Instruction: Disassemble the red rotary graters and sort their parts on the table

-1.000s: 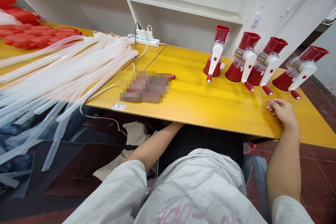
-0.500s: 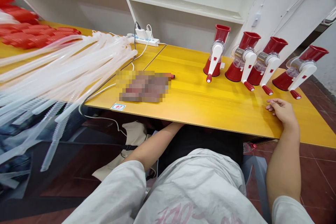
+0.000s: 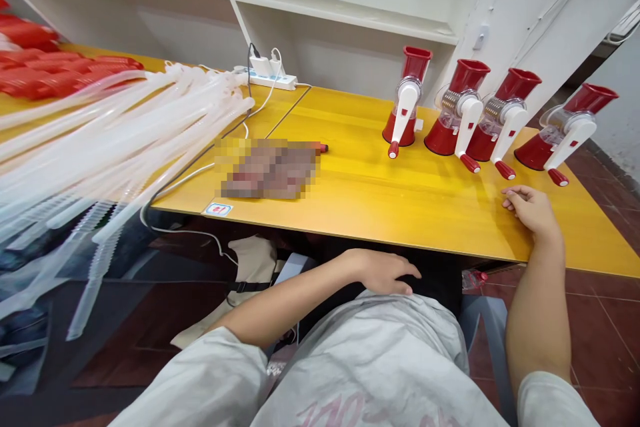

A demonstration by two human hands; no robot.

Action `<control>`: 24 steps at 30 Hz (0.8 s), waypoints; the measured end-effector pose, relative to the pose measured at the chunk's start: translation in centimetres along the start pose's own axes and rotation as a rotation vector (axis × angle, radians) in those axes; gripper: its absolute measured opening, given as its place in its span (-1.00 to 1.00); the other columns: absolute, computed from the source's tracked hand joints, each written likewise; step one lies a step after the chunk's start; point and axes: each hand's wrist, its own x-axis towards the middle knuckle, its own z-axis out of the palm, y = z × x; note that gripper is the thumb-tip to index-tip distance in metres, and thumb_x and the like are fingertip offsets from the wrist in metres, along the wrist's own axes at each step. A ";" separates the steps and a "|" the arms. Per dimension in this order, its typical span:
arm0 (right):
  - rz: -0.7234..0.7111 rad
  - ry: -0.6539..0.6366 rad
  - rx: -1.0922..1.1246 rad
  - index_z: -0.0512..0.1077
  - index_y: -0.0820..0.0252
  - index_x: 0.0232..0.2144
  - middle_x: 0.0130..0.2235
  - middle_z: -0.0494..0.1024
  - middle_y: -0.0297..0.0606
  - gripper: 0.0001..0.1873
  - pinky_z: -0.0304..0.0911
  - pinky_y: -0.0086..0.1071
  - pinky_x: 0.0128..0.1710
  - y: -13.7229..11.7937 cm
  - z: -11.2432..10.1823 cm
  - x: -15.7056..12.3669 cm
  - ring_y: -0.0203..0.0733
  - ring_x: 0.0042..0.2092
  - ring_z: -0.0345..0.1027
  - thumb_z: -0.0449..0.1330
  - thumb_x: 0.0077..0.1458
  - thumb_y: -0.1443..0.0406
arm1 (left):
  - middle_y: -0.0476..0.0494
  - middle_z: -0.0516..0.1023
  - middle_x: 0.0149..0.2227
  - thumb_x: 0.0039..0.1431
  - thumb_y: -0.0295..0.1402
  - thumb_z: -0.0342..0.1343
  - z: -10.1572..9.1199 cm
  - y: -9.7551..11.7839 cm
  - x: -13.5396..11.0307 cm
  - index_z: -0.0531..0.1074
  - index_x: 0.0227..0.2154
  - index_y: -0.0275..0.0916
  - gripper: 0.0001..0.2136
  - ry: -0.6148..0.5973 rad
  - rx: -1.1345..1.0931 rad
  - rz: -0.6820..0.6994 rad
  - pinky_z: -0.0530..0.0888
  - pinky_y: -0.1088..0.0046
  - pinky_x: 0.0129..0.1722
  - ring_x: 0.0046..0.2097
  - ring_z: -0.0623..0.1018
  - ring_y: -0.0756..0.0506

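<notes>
My left hand [image 3: 383, 272] lies palm down on my lap, just below the front edge of the yellow table [image 3: 400, 207]; its fingers are stretched out and it holds nothing. My right hand [image 3: 533, 210] rests on the table near the right front edge, fingers loosely curled, nothing in it. Beyond it stands a row of several red and white hand-crank graters [image 3: 460, 117], the nearest crank handle [image 3: 500, 170] a short way from my right fingers.
A big bundle of translucent white hoses [image 3: 115, 140] overhangs the table's left end. Red parts [image 3: 55, 70] lie behind it. A white power strip [image 3: 265, 75] with cables sits at the back. A blurred patch [image 3: 270, 168] covers something mid-table. White shelves rise behind.
My left hand has come out from under the table and now lies on my lap. The view has shifted slightly. My right hand has stayed in place.
</notes>
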 end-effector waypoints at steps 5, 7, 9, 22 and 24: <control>-0.010 0.001 0.004 0.72 0.07 -0.18 -0.34 0.76 -0.17 -0.74 0.41 -0.26 -0.28 0.3 0.1 0.2 -0.05 -0.28 0.56 0.51 0.21 0.05 | -0.46 0.88 0.41 0.81 -0.11 0.22 -6.7 6.3 -4.6 0.79 0.37 -0.24 -0.60 0.029 -0.074 0.178 0.72 0.04 0.47 0.42 0.87 -0.46; -0.010 0.004 0.008 0.72 0.07 -0.18 -0.34 0.76 -0.16 -0.73 0.40 -0.27 -0.30 0.4 0.1 0.3 -0.06 -0.28 0.56 0.50 0.22 0.04 | -0.29 0.94 0.25 0.80 -0.18 0.26 -10.3 7.5 -6.5 0.81 0.22 -0.14 -0.73 0.196 -0.083 0.182 0.74 0.16 0.33 0.25 0.92 -0.34; -0.005 0.006 0.014 0.73 0.07 -0.18 -0.33 0.77 -0.16 -0.72 0.39 -0.29 -0.32 0.5 0.2 0.3 -0.07 -0.28 0.57 0.51 0.22 0.03 | -0.20 0.93 0.20 0.78 -0.18 0.32 -14.2 7.2 -7.5 0.81 0.20 -0.08 -0.79 0.517 -0.094 0.211 0.72 0.21 0.32 0.23 0.90 -0.29; -0.023 -0.017 0.041 0.73 0.09 -0.18 -0.34 0.78 -0.11 -0.65 0.34 -0.31 -0.38 0.1 0.3 0.1 -0.06 -0.30 0.56 0.55 0.18 -0.02 | -0.45 0.76 0.29 0.36 -0.63 0.32 -22.7 -13.2 4.8 0.63 0.31 -0.24 -0.50 1.447 -0.511 -0.342 0.65 -0.06 0.49 0.20 0.76 -0.33; -0.025 -0.020 0.039 0.74 0.10 -0.18 -0.32 0.78 -0.10 -0.65 0.34 -0.31 -0.37 0.1 0.3 0.1 -0.07 -0.29 0.55 0.55 0.19 -0.01 | -0.46 0.76 0.33 0.30 -0.61 0.36 -21.8 -13.7 5.0 0.63 0.30 -0.23 -0.48 1.429 -0.496 -0.321 0.60 -0.03 0.54 0.26 0.74 -0.34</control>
